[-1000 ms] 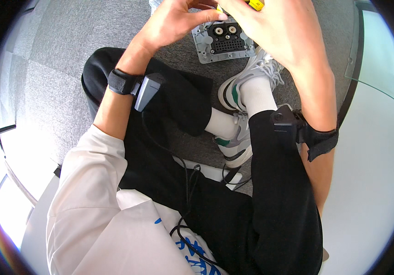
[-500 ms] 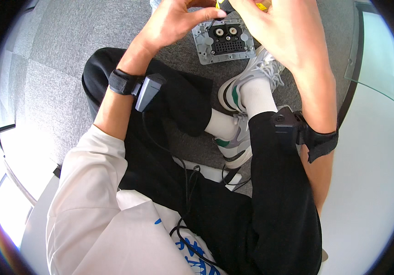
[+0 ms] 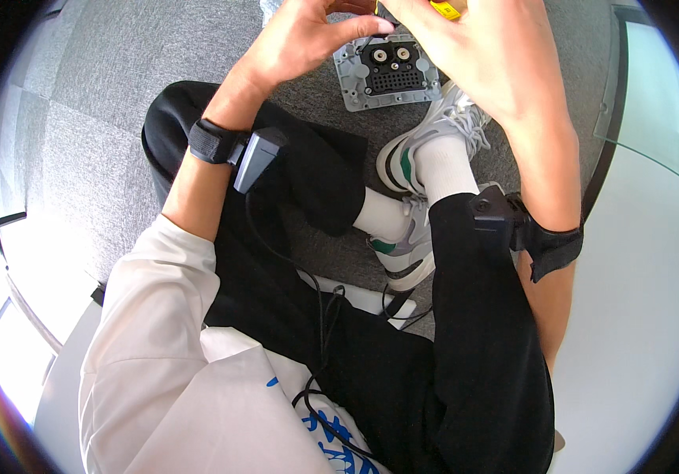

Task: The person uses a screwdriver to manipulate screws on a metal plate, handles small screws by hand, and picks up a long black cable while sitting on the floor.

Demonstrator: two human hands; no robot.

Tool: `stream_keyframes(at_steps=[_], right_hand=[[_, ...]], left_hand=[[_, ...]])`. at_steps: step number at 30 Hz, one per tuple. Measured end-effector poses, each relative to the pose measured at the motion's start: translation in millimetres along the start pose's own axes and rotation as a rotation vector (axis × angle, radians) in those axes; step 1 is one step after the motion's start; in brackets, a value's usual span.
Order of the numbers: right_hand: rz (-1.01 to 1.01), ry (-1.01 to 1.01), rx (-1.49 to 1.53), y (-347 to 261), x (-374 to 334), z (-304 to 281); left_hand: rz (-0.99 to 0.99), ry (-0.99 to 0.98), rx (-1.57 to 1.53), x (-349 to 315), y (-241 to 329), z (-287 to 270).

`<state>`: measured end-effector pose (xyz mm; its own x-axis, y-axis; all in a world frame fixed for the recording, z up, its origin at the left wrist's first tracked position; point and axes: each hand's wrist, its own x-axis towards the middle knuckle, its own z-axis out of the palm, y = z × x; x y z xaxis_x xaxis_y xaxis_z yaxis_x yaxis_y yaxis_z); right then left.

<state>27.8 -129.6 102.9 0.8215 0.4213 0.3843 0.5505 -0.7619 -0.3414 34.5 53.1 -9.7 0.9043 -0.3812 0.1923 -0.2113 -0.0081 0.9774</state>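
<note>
At the top edge my right hand [image 3: 477, 55] is wrapped round a yellow-and-black object [image 3: 443, 9], mostly hidden by the hand and cut off by the frame; its kind cannot be made out. My left hand [image 3: 308, 35] faces it, thumb stretched toward the object's dark end and fingers curled at the frame's edge. What the left fingers hold is hidden. Just below both hands a grey rectangular cover plate [image 3: 353, 96] lies on the carpet, with screw holes round its rim. Its black centre part [image 3: 393, 77] carries two round metal-coloured fittings and a perforated grid.
My shoes [image 3: 402, 162] stand close below the plate, my black-trousered legs bent on either side. Wrist devices [image 3: 260, 158] sit on both forearms, with a black cable [image 3: 323, 316] trailing over my lap. Glass panels [image 3: 659, 103] and a white surface [image 3: 631, 276] border the right side.
My right hand and the yellow-and-black object have shifted slightly, with the yellow part tilted differently. The left hand has moved a touch. The plate stays on the carpet.
</note>
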Motion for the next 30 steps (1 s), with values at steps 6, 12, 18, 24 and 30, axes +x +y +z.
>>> stream_keyframes(at_steps=[6,12,18,24,30], right_hand=[[-0.141,0.125,0.042,-12,1,3],[0.346,-0.497,-0.054,-21,14,-32],[-0.147,-0.057,-0.047,4,-5,0],[0.042,-0.166,0.033,-9,3,-14],[0.423,-0.303,-0.054,-24,20,-12]], left_hand=[[0.094,-0.071,-0.011,2,-7,-7],[0.181,-0.100,0.184,6,-10,0],[0.062,-0.005,-0.009,6,-20,-10],[0.110,-0.090,0.106,2,1,0],[0.072,-0.059,0.111,2,-5,-3]])
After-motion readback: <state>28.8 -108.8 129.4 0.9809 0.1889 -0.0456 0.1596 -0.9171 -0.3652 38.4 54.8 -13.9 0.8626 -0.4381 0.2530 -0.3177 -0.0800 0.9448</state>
